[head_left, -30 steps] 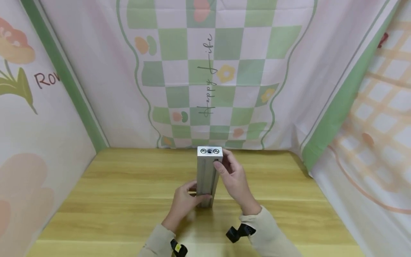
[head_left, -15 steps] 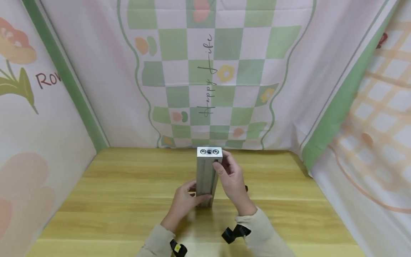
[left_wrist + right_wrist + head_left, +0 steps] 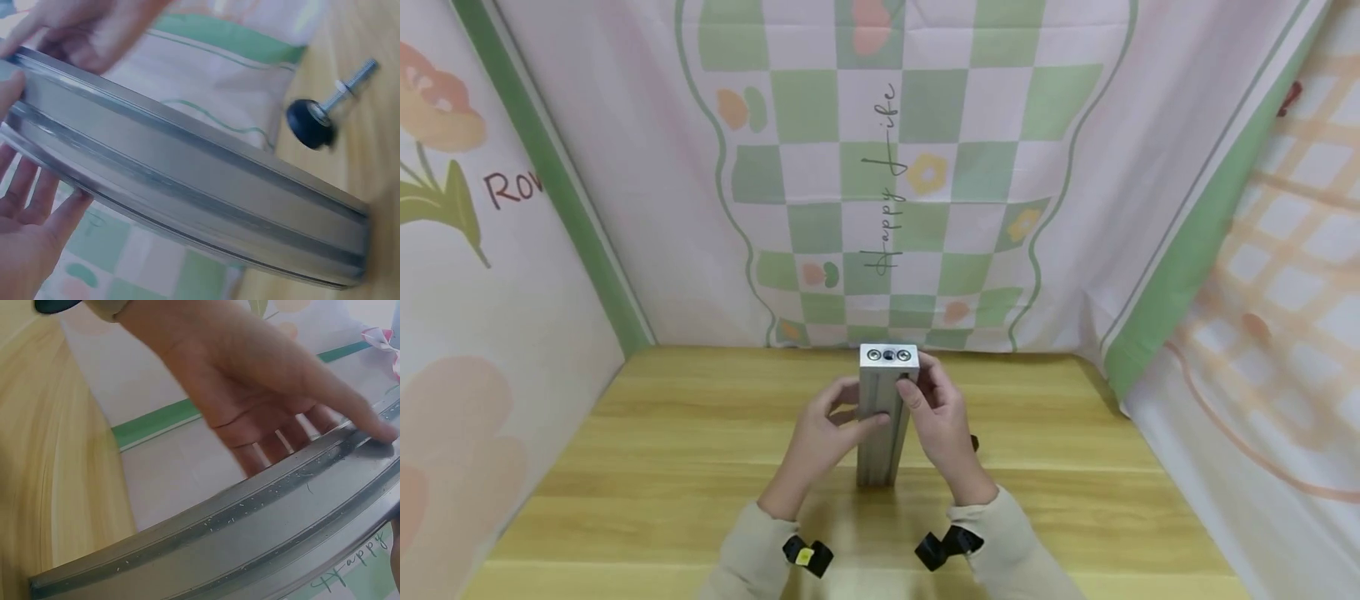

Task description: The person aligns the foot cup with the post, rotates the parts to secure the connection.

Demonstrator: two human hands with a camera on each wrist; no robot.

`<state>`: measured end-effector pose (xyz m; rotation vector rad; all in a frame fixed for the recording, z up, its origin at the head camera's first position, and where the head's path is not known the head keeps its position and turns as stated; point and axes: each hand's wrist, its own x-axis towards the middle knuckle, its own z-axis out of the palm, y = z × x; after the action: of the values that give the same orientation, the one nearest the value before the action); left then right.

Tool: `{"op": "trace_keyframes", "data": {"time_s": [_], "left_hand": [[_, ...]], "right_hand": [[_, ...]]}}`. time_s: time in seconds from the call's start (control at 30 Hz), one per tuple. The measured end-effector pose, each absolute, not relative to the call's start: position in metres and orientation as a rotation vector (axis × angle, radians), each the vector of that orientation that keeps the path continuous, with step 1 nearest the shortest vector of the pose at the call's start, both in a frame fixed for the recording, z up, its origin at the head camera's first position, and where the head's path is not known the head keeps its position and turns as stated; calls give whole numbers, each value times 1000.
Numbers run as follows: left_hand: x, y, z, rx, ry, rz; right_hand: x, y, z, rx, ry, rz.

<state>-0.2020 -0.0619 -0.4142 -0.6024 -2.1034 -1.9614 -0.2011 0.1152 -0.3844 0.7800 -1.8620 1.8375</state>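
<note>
A silver aluminium profile (image 3: 876,450) stands upright on the wooden table, its grooved side facing me. Its top end shows a row of holes. My right hand (image 3: 943,429) grips it near the top, thumb on the front edge and fingers behind. Lower down on the other side, my left hand (image 3: 820,437) holds it between thumb and fingers. In the right wrist view the left hand (image 3: 250,387) has its thumb on the front face, with fingers passing behind. Lying on the table in the left wrist view is a black levelling foot (image 3: 310,125) with a threaded stud.
The wooden tabletop (image 3: 700,467) runs back to a hanging checked cloth (image 3: 805,167). Printed cloths also hang at the left and right sides. A small dark part (image 3: 975,442) shows beside the right wrist in the head view, mostly hidden.
My left hand has moved up along the profile, from near its base to about mid-height. The right hand stays near the top, its forearm shifted slightly left. The profile remains upright.
</note>
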Motion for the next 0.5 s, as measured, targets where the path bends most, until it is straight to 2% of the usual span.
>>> {"op": "trace_keyframes", "data": {"time_s": [0.27,0.5], "left_hand": [[-203,-63,-379,-714,-1970,-1868],[-208,-60,-372,-742,-1936,-1841]], "right_hand": [[-202,115,-385,745,-1888,1849],[-202,114,-384,750,-1884,1882]]}}
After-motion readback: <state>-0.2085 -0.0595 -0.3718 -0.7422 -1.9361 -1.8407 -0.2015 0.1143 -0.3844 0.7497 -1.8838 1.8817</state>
